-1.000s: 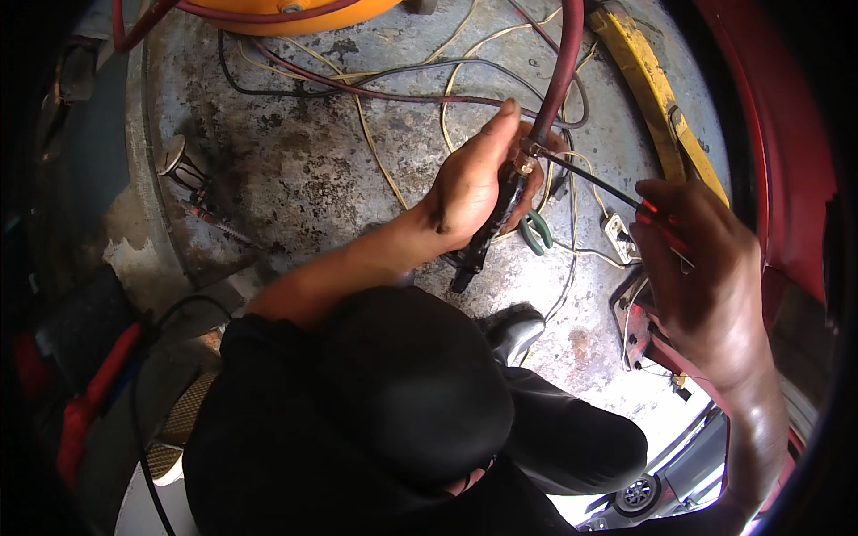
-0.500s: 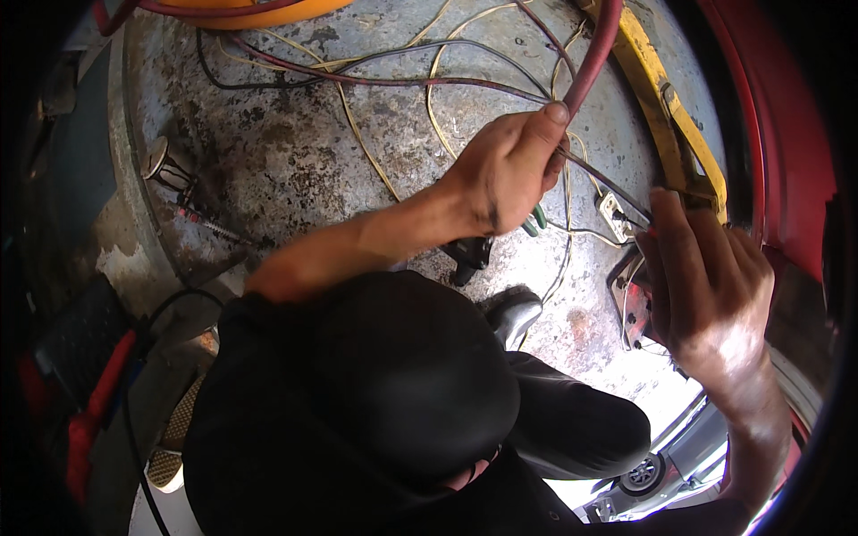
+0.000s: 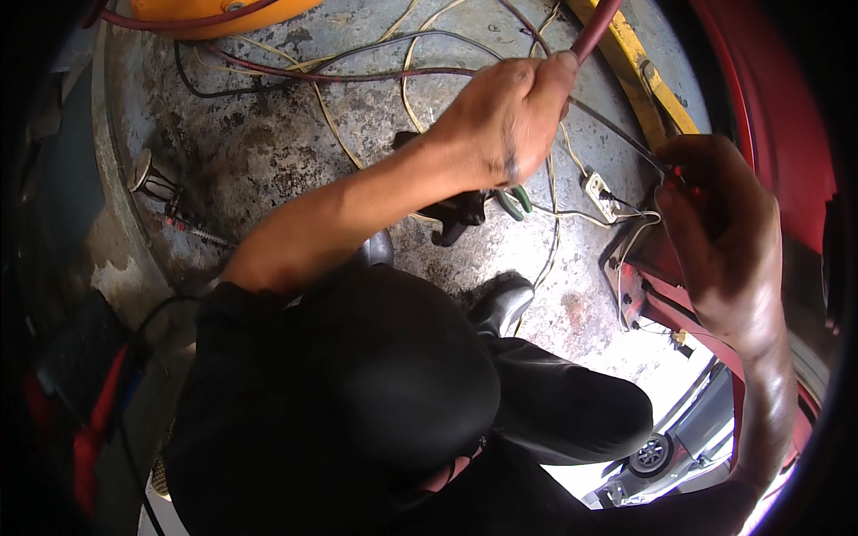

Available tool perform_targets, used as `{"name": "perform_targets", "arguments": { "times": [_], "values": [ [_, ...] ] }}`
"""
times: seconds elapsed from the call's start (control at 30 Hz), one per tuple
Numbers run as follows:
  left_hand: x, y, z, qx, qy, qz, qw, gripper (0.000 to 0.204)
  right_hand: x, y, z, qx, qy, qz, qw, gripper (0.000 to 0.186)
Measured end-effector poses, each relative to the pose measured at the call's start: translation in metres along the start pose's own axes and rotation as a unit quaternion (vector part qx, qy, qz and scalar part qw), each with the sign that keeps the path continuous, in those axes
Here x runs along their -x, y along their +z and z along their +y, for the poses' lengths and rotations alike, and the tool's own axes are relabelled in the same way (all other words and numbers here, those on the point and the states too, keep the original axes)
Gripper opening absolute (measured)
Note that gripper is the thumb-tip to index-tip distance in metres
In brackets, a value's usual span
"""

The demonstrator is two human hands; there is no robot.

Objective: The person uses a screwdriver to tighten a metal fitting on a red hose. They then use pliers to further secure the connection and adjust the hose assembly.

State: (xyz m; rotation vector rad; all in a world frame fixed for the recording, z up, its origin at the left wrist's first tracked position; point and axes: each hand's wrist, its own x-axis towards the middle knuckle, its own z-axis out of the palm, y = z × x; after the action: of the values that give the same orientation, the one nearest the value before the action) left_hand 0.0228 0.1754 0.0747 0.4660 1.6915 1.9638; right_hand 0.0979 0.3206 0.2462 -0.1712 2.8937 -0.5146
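My left hand (image 3: 517, 116) is closed round a thick dark red hose (image 3: 597, 34), its thumb laid along the top. From beside that fist, a long thin metal rod (image 3: 617, 132), like a screwdriver shaft, runs down to the right. My right hand (image 3: 728, 228) pinches the rod's other end between thumb and curled fingers; bits of red show there, but the grip part is mostly hidden. Whether the rod's tip is inside the hose or beside it, my left hand hides. Below my left wrist, a green-handled tool (image 3: 513, 204) and a black object (image 3: 460, 217) lie on the floor.
Thin cables (image 3: 335, 125) cross the stained floor under a white power strip (image 3: 601, 196). A yellow metal bar (image 3: 639, 76) and red vehicle bodywork (image 3: 786, 134) stand on the right. At far left are an orange round object (image 3: 223, 20) and a piston-like part (image 3: 154, 177).
Both hands have moved up in the picture, the right one turning so its thumb and curled fingers show. The hose and rod are still held. The view has shifted slightly.
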Motion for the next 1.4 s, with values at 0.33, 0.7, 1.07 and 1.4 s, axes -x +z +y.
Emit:
{"name": "perform_targets", "arguments": {
  "times": [0.33,0.7,1.07,1.4],
  "values": [
    [0.021,0.006,0.000,-0.206,-0.003,0.019,0.978,0.049,0.014,0.039,0.027,0.028,-0.065,-0.015,0.997,0.027],
    [0.007,-0.011,-0.041,-0.114,-0.042,0.047,0.992,0.057,-0.008,0.060,0.066,-0.365,0.199,-0.100,0.904,0.030],
    [0.028,-0.028,-0.007,0.137,-0.152,0.049,0.978,0.054,-0.061,0.213,0.340,0.045,0.297,0.064,0.952,0.031],
    [0.027,-0.019,-0.011,0.134,-0.147,0.066,0.978,0.051,-0.075,0.284,0.292,-0.051,0.296,-0.085,0.950,0.069]
  ]
}}
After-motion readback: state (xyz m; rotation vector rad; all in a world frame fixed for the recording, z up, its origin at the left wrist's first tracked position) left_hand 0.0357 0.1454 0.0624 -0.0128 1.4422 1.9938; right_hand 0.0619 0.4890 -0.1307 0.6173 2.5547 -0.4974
